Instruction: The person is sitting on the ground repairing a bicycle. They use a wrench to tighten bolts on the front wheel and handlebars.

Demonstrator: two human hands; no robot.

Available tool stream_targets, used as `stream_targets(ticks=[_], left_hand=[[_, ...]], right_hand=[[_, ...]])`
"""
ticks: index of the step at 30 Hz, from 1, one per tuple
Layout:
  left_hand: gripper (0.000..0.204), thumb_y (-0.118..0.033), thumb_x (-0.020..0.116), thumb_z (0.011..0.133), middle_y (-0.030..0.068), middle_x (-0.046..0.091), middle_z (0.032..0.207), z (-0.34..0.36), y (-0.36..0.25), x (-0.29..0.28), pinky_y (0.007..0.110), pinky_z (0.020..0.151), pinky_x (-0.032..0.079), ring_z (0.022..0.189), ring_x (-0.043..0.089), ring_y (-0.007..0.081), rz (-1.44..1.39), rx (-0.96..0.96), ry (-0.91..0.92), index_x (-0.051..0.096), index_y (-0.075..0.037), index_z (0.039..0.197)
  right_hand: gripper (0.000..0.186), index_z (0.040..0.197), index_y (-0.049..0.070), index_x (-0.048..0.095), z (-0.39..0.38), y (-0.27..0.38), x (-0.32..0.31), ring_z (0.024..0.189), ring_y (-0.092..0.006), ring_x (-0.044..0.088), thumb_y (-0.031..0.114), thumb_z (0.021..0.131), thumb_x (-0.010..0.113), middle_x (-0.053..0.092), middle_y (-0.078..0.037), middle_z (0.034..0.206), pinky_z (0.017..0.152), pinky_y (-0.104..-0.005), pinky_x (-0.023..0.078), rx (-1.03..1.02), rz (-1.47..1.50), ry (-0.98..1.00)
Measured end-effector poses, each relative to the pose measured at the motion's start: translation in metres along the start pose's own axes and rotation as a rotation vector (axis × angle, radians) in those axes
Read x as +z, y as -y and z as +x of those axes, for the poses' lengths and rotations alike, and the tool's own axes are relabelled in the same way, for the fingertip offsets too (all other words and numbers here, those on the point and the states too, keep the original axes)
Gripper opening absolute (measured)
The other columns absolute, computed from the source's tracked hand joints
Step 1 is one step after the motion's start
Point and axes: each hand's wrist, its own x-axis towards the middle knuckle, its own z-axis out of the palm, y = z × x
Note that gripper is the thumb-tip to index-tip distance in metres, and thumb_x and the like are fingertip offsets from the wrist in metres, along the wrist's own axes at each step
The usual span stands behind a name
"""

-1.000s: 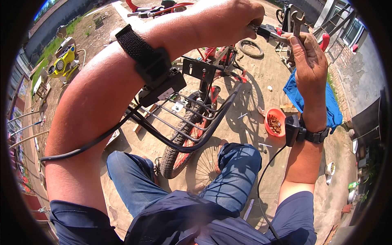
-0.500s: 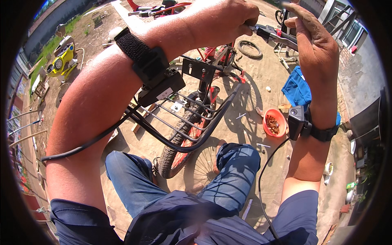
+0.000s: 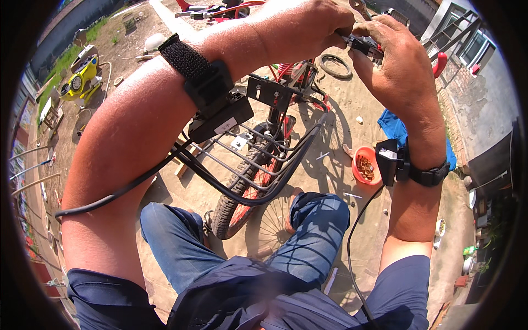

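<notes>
My left hand point(image 3: 334, 25), at the top centre, is closed on the end of a black and silver lever assembly point(image 3: 363, 46) on the bike's handlebar. My right hand point(image 3: 396, 66) has its fingers curled over that same assembly, just right of the left one. Part of a metal wrench point(image 3: 358, 6) shows behind the right fingers; what grips it is hidden. Below, a black front rack point(image 3: 242, 170) with a mounting plate point(image 3: 267, 91) sits over the treaded front wheel point(image 3: 228, 214) with its red rim.
An orange bowl of small brown parts point(image 3: 364, 166), a blue cloth point(image 3: 390, 124) and a loose tyre point(image 3: 335, 66) lie around the bike. A yellow machine point(image 3: 77, 82) stands left; another red bike point(image 3: 217, 11) is behind. A ladder point(image 3: 448, 30) leans by the right wall.
My right hand, earlier upright holding the wrench, has turned and lowered its fingers over the lever assembly. The wrench has shifted up and left behind it. My left hand stays in place.
</notes>
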Motion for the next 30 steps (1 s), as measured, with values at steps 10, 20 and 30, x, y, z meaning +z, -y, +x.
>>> stream_targets(ticks=[10,20,30], left_hand=[[0.039,-0.035,0.044,0.102,0.0175,0.06,0.105,-0.002,0.01,0.002,0.04,0.086,0.049,0.099,0.061,0.0241,-0.045,-0.045,0.014,0.061,-0.001,0.112],[0.039,-0.035,0.044,0.102,0.0175,0.06,0.106,0.004,0.01,0.003,0.04,0.086,0.049,0.1,0.06,0.0244,-0.092,-0.084,0.028,0.061,-0.002,0.113],[0.038,-0.034,0.044,0.102,0.0176,0.06,0.106,0.003,0.007,-0.001,0.04,0.087,0.049,0.101,0.06,0.0247,-0.14,-0.12,0.037,0.061,-0.002,0.113]], right_hand=[[0.022,0.096,0.001,0.065,-0.002,0.003,0.008,0.083,-0.0316,0.063,0.017,0.081,0.068,0.062,-0.013,0.089,0.073,-0.0367,0.051,0.015,0.026,-0.063],[0.021,0.096,0.001,0.064,0.001,0.003,0.009,0.079,-0.0314,0.063,0.016,0.081,0.068,0.061,-0.014,0.088,0.069,-0.0374,0.05,0.006,0.024,-0.058],[0.023,0.095,0.001,0.066,-0.003,-0.01,0.015,0.079,-0.032,0.064,0.02,0.081,0.067,0.062,-0.013,0.088,0.07,-0.0378,0.051,-0.026,-0.06,-0.091]])
